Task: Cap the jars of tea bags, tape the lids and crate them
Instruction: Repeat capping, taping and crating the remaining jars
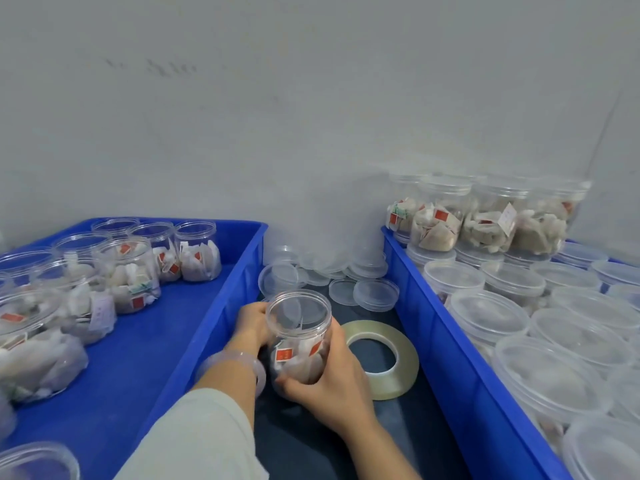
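Observation:
A clear plastic jar of tea bags [298, 336], open at the top with no lid, stands upright on the dark table between two blue crates. My right hand [332, 382] grips its lower body from the right and front. My left hand [252, 323] holds it from the left side, fingers curled behind it. A roll of clear tape [398, 344] lies flat just right of the jar. Loose clear lids [375, 294] are piled on the table behind the jar.
The left blue crate [239, 271] holds several uncapped jars of tea bags [197, 251]. The right blue crate [446, 344] is packed with capped jars [550, 372], with more stacked on top at the back [440, 216]. A grey wall stands close behind.

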Motion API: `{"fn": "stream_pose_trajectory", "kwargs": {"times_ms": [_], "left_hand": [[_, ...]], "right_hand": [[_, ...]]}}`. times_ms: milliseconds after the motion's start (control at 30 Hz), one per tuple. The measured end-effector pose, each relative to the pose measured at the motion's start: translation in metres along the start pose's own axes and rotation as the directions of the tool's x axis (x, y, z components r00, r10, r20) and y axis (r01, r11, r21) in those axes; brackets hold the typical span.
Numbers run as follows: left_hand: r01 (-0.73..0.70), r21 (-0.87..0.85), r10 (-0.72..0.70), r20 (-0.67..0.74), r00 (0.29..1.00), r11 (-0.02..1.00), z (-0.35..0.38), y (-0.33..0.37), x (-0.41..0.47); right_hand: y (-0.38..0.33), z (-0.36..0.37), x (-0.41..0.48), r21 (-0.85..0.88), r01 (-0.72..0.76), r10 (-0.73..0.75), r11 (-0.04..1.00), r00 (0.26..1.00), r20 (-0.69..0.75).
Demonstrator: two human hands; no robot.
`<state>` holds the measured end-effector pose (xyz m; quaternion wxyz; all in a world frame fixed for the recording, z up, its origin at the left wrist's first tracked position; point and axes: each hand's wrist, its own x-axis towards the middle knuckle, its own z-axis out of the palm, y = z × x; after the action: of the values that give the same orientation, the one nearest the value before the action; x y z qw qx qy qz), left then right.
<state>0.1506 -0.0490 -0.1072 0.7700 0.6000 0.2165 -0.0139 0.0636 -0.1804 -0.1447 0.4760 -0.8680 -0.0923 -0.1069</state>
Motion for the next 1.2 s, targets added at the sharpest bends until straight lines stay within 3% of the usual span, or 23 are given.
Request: {"fn": "stream_pose_trajectory", "kwargs": {"times_ms": [33,67,100,200,267,333,400,467,567,667,733,833,900,967,1067,1133,1200], "left_hand": [[-0.069,0.058,0.068,0.019,0.998,0.996,-0.002,-0.004,-0.002],[-0.116,0.271,0.118,0.007,0.993,0.956,-0.006,-0.008,-0.002],[-0.143,0.378,0.167,-0.032,0.985,0.915,-0.008,-0.009,-0.001],[-0.149,0.497,0.194,-0.041,0.98,0.855,-0.011,-0.011,0.001],[-0.157,0.359,0.193,-0.068,0.979,0.92,-0.007,-0.01,-0.001],[-0.189,0.043,0.194,-0.153,0.969,0.981,0.005,0.001,-0.01],[-0.214,-0.187,0.171,-0.22,0.96,0.959,0.016,0.017,-0.015],[-0.342,-0.13,0.317,-0.181,0.931,0.931,0.028,0.028,-0.025],[-0.614,0.089,0.62,-0.15,0.77,0.784,0.035,0.025,-0.056],[-0.739,0.145,0.753,-0.136,0.644,0.658,0.027,0.013,-0.076],[-0.741,0.055,0.738,-0.16,0.655,0.669,0.021,0.011,-0.083],[-0.66,-0.283,0.633,-0.19,0.75,0.696,0.011,0.016,-0.085],[-0.602,-0.404,0.597,-0.156,0.787,0.689,0.006,0.018,-0.082],[-0.586,-0.416,0.593,-0.13,0.795,0.695,0.002,0.018,-0.079],[-0.631,-0.342,0.64,-0.103,0.761,0.696,-0.001,0.022,-0.074],[-0.641,-0.33,0.667,-0.043,0.744,0.693,-0.002,0.022,-0.073],[-0.657,-0.289,0.699,0.064,0.713,0.696,-0.002,0.019,-0.072]], "right_hand": [[0.001,0.0,0.0,0.003,0.0,0.0,1.0,1.0,-0.001],[0.001,0.0,0.001,0.003,0.001,-0.001,1.0,1.0,0.0],[0.002,-0.001,0.001,0.004,0.003,-0.003,1.0,1.0,0.002],[0.003,-0.001,0.001,0.016,0.006,-0.006,1.0,1.0,-0.001],[0.003,0.0,0.001,0.03,-0.013,0.013,0.999,1.0,-0.008],[0.003,0.0,0.001,0.04,-0.043,0.043,0.998,0.999,-0.023],[0.003,0.0,0.003,0.054,-0.083,0.084,0.995,0.996,-0.029],[0.003,-0.002,0.003,0.094,-0.125,0.128,0.988,0.991,-0.027],[0.003,-0.004,0.002,0.122,-0.115,0.119,0.986,0.992,-0.028],[0.003,-0.001,0.001,0.046,-0.062,0.063,0.997,0.998,-0.026],[0.005,0.001,0.004,0.026,-0.056,0.057,0.998,0.998,-0.034],[0.007,0.002,0.006,0.007,-0.075,0.075,0.997,0.997,0.002],[0.007,0.002,0.006,-0.003,-0.078,0.078,0.997,0.997,0.025],[0.001,-0.002,0.006,0.096,-0.074,0.073,0.993,0.997,0.013],[-0.016,-0.019,0.016,0.3,0.059,-0.01,0.952,0.987,-0.159],[-0.038,-0.035,0.028,0.317,0.194,-0.131,0.928,0.969,-0.208],[-0.06,-0.044,0.041,0.276,0.282,-0.252,0.919,0.958,-0.138]]}}
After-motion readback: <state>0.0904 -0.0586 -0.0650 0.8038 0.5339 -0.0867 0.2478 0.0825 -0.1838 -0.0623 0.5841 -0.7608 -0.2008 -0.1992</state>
